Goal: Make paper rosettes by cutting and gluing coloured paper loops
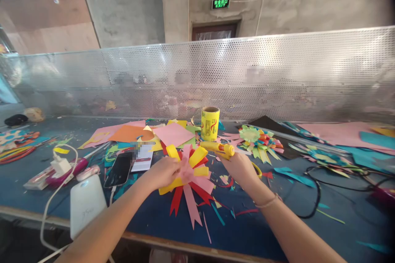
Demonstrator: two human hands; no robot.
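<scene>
My left hand [166, 171] pinches the left side of a paper flower [187, 170] made of yellow, pink and red strips with notched ends. The flower is held over the front middle of the table. My right hand [240, 167] is closed around a yellow glue gun [217, 148], whose front end points left, just above the flower's right side. I cannot tell whether its tip touches the paper. Behind the gun stands a yellow cardboard tube [210, 124]. Right of it lies another paper flower [254, 139] in green, orange and yellow.
Coloured paper sheets [174, 133] and scraps cover the table [243, 234]. On the left are a phone [119, 169], a white power bank [87, 203] and a power strip [69, 172] with cables. A black cord [317, 193] loops at right. A perforated metal screen [160, 82] closes the back.
</scene>
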